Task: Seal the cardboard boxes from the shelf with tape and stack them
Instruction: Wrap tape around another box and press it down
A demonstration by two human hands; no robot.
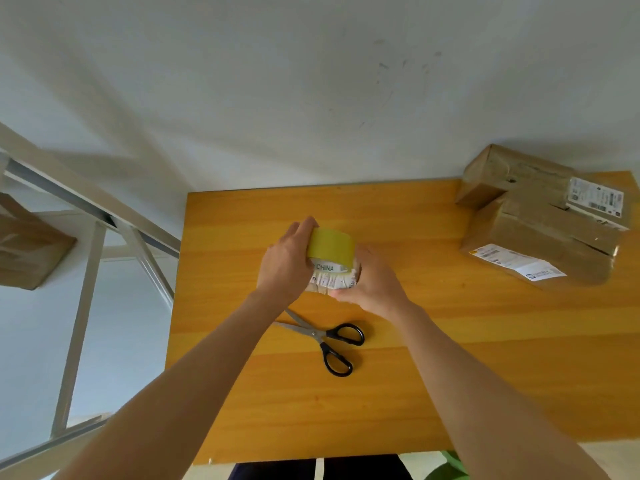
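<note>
The left hand grips the yellow tape roll, on edge atop the small labelled box at the table's middle, while the right hand holds that box's right end, scissors lying just nearer the front edge.

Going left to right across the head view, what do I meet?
In order: cardboard box on the shelf → left hand → yellow tape roll → right hand → stacked cardboard boxes. The scissors and the small labelled box overlap the hands sideways, so they are left out.
</note>
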